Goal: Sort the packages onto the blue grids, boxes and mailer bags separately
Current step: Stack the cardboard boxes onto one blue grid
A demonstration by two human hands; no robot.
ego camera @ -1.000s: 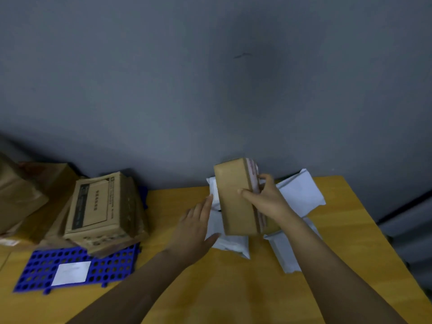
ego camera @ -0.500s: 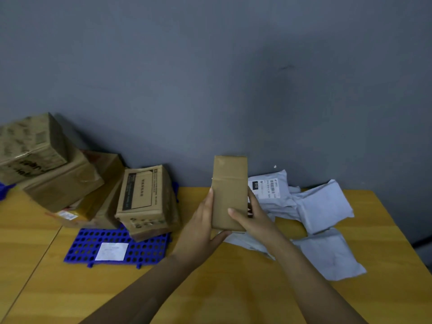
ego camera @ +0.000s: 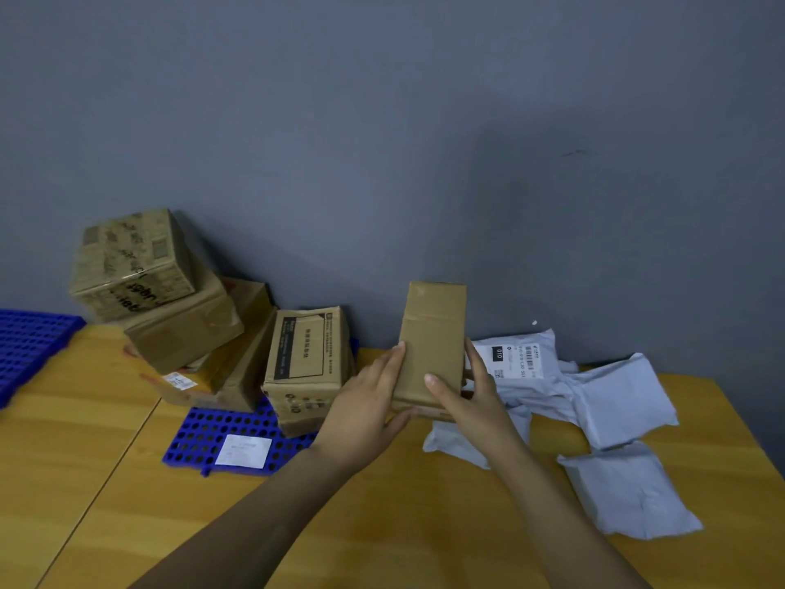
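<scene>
I hold a narrow brown cardboard box [ego camera: 433,333] upright above the table's middle. My left hand [ego camera: 365,410] grips its left side and bottom; my right hand [ego camera: 467,397] grips its right side with the thumb across the front. To the left, a blue grid [ego camera: 212,440] carries several piled cardboard boxes [ego camera: 306,363], some leaning against the wall. Several pale grey mailer bags [ego camera: 616,397] lie loose on the table to the right, one with a printed label [ego camera: 516,361].
A white paper slip [ego camera: 244,450] lies on the near part of the blue grid. A second blue grid [ego camera: 25,346] sits at the far left edge. The wooden table [ego camera: 424,525] ends at a grey wall [ego camera: 382,142] behind.
My left hand joined my right on the narrow box. The view has swung left, bringing the box pile and the second grid into sight; the box has moved slightly left toward the pile.
</scene>
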